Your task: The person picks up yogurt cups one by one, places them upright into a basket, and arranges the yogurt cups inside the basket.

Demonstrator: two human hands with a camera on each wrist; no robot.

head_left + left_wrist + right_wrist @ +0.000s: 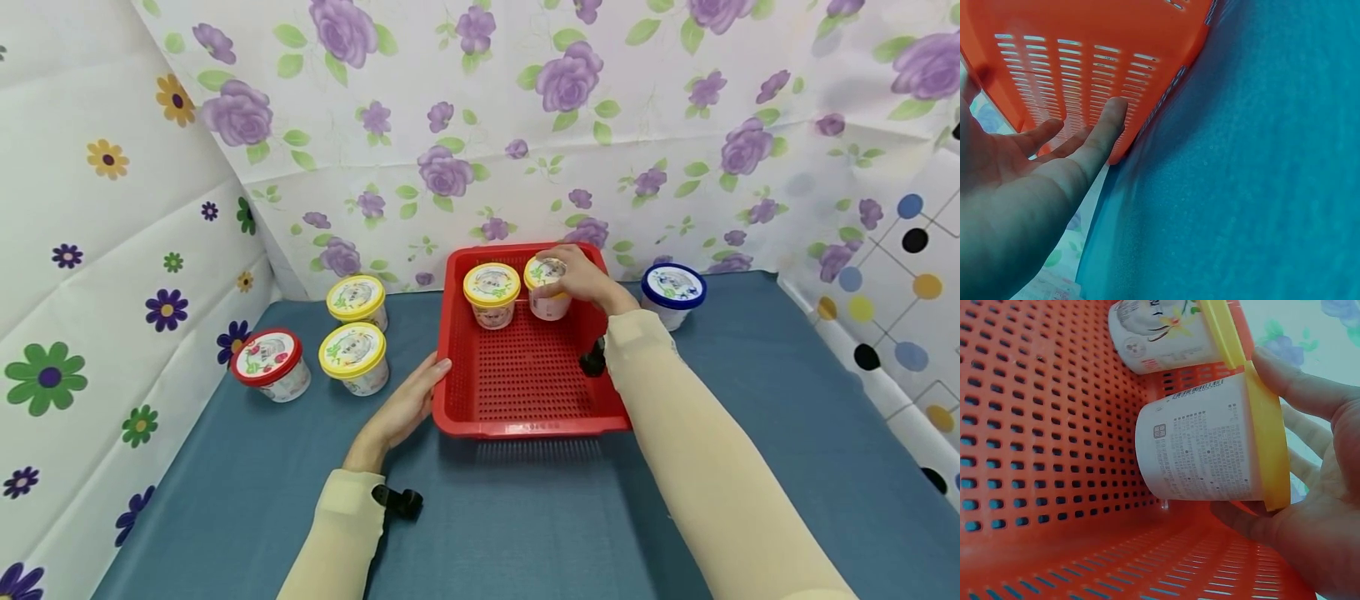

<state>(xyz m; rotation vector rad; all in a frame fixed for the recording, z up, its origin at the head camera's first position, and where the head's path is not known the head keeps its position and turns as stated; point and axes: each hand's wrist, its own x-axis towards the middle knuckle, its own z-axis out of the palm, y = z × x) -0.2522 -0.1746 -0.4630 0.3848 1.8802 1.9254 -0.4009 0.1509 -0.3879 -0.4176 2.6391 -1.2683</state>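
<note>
My right hand [581, 279] grips a yellow-lidded tub [550, 305] by its lid, inside the back right of a red plastic basket [532, 428]. Close up in the right wrist view, the tub [1200, 447] shows a white side with small print and a barcode, and thumb and fingers span the yellow lid [1269, 440]. A second yellow-lidded tub [492, 292] stands to its left in the basket. My left hand [405, 406] holds the basket's left side, thumb over the rim. From the left wrist, its fingers [1094, 147] lie along the slotted outer wall [1079, 62].
Left of the basket stand two more yellow-lidded tubs [357, 298] and a red-lidded tub [272, 364]. A blue-lidded tub [673, 293] is at the back right. Blue cloth [525, 525] covers the table, and a flowered sheet [495, 150] hangs behind.
</note>
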